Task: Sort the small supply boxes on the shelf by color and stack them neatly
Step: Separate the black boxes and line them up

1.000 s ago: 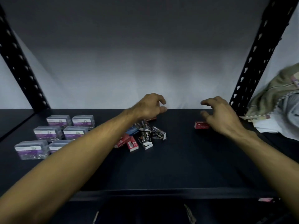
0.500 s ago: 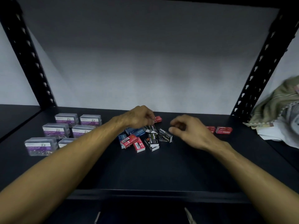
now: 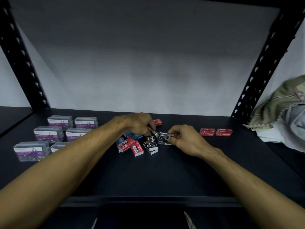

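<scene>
Boxes [image 3: 142,142] lay mixed on the shelf [image 3: 165,176]. Both hands, left [image 3: 140,124] and right [image 3: 186,139], pinched black boxes [image 3: 165,138]. Next, they probably needed stacking together.

A: so where's everything on the shelf [image 3: 165,176]?

B: clip boxes [image 3: 49,133] far left, staple pile [image 3: 142,143] in the middle, one box [image 3: 158,121] just behind it, a pair [image 3: 215,132] off right, cloth [image 3: 279,103] past that.

left grip [image 3: 142,124] curled, right grip [image 3: 184,138] pinching
</scene>
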`<state>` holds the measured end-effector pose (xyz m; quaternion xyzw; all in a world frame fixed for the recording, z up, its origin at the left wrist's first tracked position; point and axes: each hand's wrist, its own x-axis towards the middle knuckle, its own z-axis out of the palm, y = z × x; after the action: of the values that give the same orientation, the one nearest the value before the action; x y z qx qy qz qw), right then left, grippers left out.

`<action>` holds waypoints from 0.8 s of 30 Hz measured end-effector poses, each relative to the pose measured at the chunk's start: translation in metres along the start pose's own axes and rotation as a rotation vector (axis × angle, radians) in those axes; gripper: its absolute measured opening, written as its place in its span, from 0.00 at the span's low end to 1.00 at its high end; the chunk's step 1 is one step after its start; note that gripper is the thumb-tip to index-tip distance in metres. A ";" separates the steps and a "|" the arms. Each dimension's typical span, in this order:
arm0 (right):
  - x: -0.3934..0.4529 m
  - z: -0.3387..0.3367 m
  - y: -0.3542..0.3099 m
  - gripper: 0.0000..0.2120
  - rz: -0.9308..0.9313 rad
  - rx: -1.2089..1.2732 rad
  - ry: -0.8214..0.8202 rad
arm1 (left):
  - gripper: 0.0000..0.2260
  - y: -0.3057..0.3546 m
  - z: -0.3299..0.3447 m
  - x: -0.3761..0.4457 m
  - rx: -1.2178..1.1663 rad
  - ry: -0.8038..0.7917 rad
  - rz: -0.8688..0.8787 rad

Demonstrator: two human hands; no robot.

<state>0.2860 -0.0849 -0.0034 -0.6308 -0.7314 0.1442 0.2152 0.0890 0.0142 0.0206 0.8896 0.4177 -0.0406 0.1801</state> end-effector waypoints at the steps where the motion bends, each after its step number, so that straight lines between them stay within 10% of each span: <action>1: 0.000 -0.001 0.002 0.03 0.014 0.009 0.010 | 0.09 -0.001 0.002 0.001 0.004 0.006 0.011; 24: 0.013 0.002 0.022 0.16 0.169 -0.025 0.073 | 0.11 -0.003 0.008 0.017 -0.224 0.079 -0.033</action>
<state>0.3027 -0.0687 -0.0145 -0.6978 -0.6689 0.1297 0.2209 0.0981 0.0253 0.0081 0.8579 0.4410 0.0385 0.2609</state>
